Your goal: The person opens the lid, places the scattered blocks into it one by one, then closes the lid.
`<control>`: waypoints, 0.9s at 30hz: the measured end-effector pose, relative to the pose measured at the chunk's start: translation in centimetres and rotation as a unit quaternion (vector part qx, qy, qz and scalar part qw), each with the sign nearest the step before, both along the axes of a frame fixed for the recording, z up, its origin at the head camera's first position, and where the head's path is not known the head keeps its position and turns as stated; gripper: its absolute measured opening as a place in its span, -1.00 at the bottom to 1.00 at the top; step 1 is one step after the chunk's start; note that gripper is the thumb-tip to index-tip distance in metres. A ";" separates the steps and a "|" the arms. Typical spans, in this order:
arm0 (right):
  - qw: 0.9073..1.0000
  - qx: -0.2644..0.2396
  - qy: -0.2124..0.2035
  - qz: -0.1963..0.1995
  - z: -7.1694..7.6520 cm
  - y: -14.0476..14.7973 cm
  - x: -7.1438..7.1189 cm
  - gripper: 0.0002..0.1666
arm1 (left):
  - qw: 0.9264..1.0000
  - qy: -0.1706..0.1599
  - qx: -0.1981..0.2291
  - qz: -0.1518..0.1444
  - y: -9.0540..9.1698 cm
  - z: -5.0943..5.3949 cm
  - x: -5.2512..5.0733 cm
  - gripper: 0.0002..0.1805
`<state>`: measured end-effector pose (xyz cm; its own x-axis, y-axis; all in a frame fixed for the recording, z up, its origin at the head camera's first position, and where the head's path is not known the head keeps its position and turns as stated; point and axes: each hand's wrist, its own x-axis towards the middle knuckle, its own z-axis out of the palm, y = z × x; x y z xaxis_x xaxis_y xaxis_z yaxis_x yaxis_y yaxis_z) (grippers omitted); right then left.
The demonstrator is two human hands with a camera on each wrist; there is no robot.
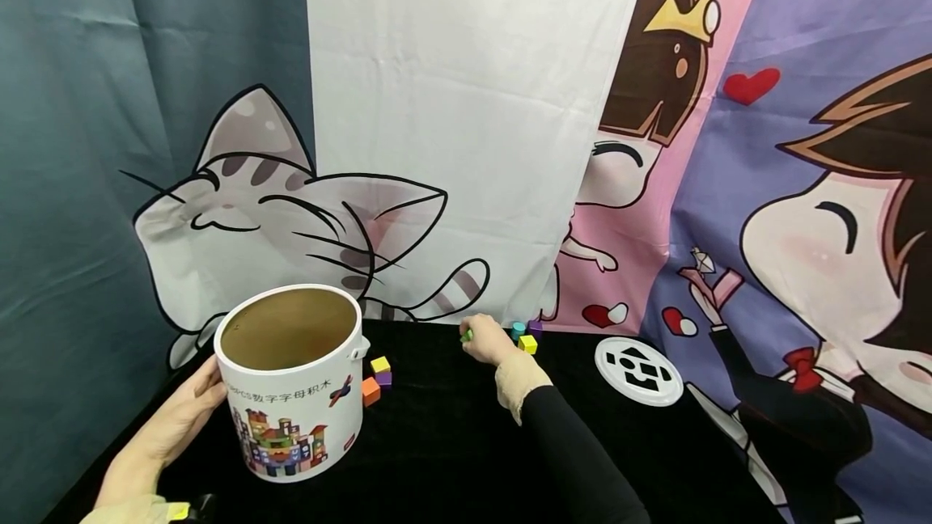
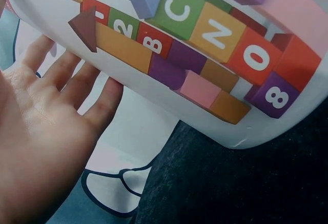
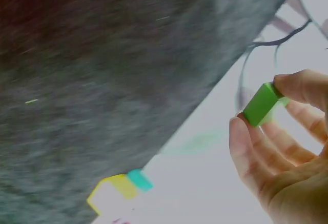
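Note:
A white bucket [image 1: 291,403] printed with letter and number blocks stands upright at the left of the black cloth, its top uncovered. My left hand [image 1: 178,415] rests against its left side. Up close in the left wrist view, the fingers [image 2: 105,101] reach to the bucket's wall with the palm facing it. Farther off, by the back edge of the cloth, my right hand [image 1: 491,340] pinches a small green block [image 3: 262,103] between thumb and fingertips. The right wrist view shows the block held off the cloth.
Beside the bucket lie yellow [image 1: 380,365], purple [image 1: 383,379] and orange [image 1: 371,391] blocks. Right of my right hand sit a teal block [image 1: 518,331], a yellow block [image 1: 527,344] and a purple block [image 1: 535,327]. A white lid with shaped holes [image 1: 658,395] lies farther right. Printed curtains hang behind.

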<state>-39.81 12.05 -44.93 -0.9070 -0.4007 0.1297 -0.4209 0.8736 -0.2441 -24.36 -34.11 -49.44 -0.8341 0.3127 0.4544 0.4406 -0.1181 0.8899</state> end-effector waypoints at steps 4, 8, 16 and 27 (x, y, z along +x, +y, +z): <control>0.999 -0.005 0.036 0.027 2.1 -1.9 0.7 -0.78 | 1.000 0.006 -0.004 -0.007 0.1 0.4 -0.4 -0.28; 0.994 -0.042 0.072 0.063 4.2 -4.0 1.6 -0.75 | 1.000 0.000 -0.008 -0.005 0.4 0.7 -0.9 -0.28; 0.979 -0.133 0.121 0.094 7.8 -8.8 3.4 -0.73 | 1.000 -0.011 -0.020 -0.001 1.0 0.8 -1.7 -0.28; 0.956 -0.184 0.168 0.155 13.8 -15.9 6.6 -0.72 | 1.000 0.001 -0.022 -0.012 1.3 1.3 -2.2 -0.27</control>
